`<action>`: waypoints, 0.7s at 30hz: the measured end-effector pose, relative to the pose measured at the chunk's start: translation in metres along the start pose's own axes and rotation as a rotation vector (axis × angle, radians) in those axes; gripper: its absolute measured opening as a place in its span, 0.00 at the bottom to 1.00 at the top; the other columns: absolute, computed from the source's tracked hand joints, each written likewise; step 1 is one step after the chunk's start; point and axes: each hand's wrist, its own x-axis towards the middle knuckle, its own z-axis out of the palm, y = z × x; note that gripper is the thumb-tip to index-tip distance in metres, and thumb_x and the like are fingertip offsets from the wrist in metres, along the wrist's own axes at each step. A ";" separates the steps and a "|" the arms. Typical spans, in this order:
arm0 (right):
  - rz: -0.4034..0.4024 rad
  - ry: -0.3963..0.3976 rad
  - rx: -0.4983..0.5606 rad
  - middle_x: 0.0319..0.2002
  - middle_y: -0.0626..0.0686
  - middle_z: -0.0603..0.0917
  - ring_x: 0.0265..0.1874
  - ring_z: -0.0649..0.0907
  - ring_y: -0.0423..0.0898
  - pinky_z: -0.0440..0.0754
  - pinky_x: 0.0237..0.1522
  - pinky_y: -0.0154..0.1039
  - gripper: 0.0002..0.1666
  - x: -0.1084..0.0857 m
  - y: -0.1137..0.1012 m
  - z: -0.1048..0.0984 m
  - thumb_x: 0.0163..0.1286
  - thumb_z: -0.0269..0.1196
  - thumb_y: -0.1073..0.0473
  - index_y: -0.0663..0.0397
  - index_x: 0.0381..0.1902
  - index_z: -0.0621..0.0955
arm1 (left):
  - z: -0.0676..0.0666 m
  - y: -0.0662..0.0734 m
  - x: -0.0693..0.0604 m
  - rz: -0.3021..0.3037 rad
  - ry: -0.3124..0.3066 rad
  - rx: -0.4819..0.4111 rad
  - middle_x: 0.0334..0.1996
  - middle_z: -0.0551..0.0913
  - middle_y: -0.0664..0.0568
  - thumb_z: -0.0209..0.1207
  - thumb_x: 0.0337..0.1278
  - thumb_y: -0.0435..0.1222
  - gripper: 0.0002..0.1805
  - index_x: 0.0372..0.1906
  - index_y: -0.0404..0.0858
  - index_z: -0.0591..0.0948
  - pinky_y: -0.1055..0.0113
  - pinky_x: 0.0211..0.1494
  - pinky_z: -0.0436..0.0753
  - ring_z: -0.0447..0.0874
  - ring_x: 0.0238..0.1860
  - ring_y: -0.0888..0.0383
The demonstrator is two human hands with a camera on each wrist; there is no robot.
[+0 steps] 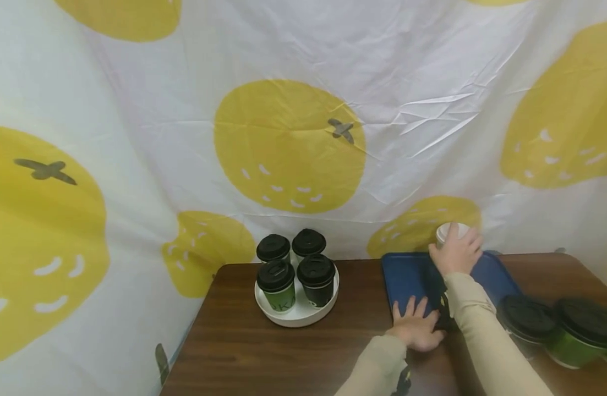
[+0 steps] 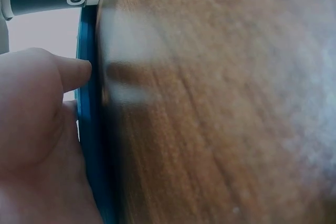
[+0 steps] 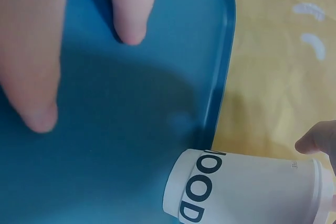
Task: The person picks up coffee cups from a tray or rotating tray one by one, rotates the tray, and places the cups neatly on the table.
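A white paper cup (image 3: 252, 187) with a white lid (image 1: 443, 233) and dark lettering stands at the far side of the blue tray (image 1: 402, 278). My right hand (image 1: 458, 254) grips it from above, fingers curled about the lid. My left hand (image 1: 416, 325) rests at the tray's near left edge with its fingers spread. In the left wrist view the thumb (image 2: 73, 72) of that hand lies along the tray rim (image 2: 90, 129). Two left fingers (image 3: 131, 14) reach over the tray surface in the right wrist view.
Several black-lidded cups (image 1: 580, 324) stand right of my right forearm. On the left, a round white tray (image 1: 298, 320) bears several more black-lidded cups (image 1: 279, 294). Everything stands on a brown wooden table (image 1: 234, 341). A white cloth with yellow fruit (image 1: 290, 148) hangs behind it.
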 end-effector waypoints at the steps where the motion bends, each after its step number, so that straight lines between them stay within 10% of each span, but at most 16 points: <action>1: -0.001 -0.002 0.001 0.72 0.81 0.55 0.72 0.57 0.81 0.59 0.66 0.78 0.46 0.001 0.001 0.000 0.61 0.68 0.56 0.63 0.74 0.63 | 0.000 0.000 -0.001 0.001 -0.002 -0.003 0.84 0.49 0.66 0.42 0.76 0.61 0.30 0.79 0.68 0.62 0.44 0.85 0.47 0.42 0.86 0.59; 21: -0.011 -0.044 0.020 0.72 0.80 0.57 0.67 0.62 0.79 0.71 0.54 0.78 0.39 0.009 0.011 -0.002 0.60 0.66 0.60 0.69 0.66 0.68 | 0.017 -0.006 0.023 -0.011 -0.019 0.001 0.84 0.50 0.67 0.42 0.74 0.65 0.30 0.77 0.77 0.57 0.41 0.84 0.50 0.43 0.86 0.59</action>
